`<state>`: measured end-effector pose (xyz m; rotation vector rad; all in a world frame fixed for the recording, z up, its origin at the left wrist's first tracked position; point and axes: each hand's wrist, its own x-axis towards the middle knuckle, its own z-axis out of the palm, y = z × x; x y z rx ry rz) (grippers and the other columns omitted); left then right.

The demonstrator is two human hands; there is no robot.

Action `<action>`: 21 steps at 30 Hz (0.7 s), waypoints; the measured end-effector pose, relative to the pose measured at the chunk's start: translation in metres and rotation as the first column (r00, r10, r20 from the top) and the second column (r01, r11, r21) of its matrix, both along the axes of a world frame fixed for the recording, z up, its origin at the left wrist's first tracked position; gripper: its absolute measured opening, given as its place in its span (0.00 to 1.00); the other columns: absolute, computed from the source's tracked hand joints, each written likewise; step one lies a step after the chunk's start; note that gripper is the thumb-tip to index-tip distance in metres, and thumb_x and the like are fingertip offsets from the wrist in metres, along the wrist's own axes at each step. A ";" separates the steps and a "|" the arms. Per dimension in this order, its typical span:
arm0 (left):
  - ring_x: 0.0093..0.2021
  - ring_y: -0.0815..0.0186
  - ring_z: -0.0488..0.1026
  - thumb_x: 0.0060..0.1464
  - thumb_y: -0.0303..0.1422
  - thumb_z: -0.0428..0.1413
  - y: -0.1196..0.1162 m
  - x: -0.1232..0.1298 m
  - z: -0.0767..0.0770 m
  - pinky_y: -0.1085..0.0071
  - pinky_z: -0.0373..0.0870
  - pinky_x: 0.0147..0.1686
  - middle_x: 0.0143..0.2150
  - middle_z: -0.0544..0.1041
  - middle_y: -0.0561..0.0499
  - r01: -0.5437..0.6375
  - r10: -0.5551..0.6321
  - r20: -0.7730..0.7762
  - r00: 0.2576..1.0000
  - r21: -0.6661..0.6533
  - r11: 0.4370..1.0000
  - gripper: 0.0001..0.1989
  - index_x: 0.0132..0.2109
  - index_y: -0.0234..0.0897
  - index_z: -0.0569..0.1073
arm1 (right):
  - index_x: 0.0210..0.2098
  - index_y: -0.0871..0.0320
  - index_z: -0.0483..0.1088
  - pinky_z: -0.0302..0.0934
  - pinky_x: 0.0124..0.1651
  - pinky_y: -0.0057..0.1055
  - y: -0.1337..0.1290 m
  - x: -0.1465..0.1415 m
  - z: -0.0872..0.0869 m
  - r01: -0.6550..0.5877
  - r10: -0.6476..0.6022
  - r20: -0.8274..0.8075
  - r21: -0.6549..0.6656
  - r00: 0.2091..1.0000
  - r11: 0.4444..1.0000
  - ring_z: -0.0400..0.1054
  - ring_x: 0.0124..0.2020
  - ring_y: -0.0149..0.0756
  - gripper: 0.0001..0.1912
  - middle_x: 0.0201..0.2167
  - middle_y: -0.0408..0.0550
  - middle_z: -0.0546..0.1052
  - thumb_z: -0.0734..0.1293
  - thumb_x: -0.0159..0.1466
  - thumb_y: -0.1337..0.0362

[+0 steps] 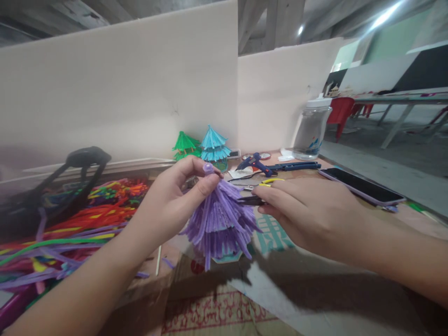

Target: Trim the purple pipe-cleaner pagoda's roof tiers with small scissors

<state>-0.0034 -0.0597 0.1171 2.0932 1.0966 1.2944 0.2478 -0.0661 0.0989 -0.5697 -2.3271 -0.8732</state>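
Observation:
My left hand (184,191) is closed around the top of a purple pipe-cleaner pagoda (224,221), thumb and fingers pinching just below its small round knob. Two layers of fuzzy strands hang from it, and a pale green edge shows under the lower one. At its right side, my right hand (311,217) is closed on a dark pointed tool (251,200), whose tip reaches the upper strands. The fingers hide most of the tool, so its exact kind cannot be told. Just behind that hand lie yellow-handled pliers (271,182), partly covered.
Loose coloured pipe cleaners (105,212) fill the left side, near a black strap-like object (87,161). Green (185,144) and blue (214,142) pagodas stand at the back. Rightward are a glue gun (257,163), a phone (362,185) and a clear water jug (310,130).

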 end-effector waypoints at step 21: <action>0.42 0.61 0.75 0.61 0.41 0.58 -0.008 0.005 0.001 0.68 0.70 0.40 0.42 0.78 0.49 0.007 -0.007 -0.001 1.000 0.009 1.000 0.10 0.43 0.40 0.75 | 0.45 0.65 0.72 0.67 0.38 0.40 0.000 0.002 -0.004 -0.019 0.019 0.011 -0.016 1.000 1.000 0.75 0.35 0.43 0.12 0.37 0.55 0.80 0.58 0.69 0.72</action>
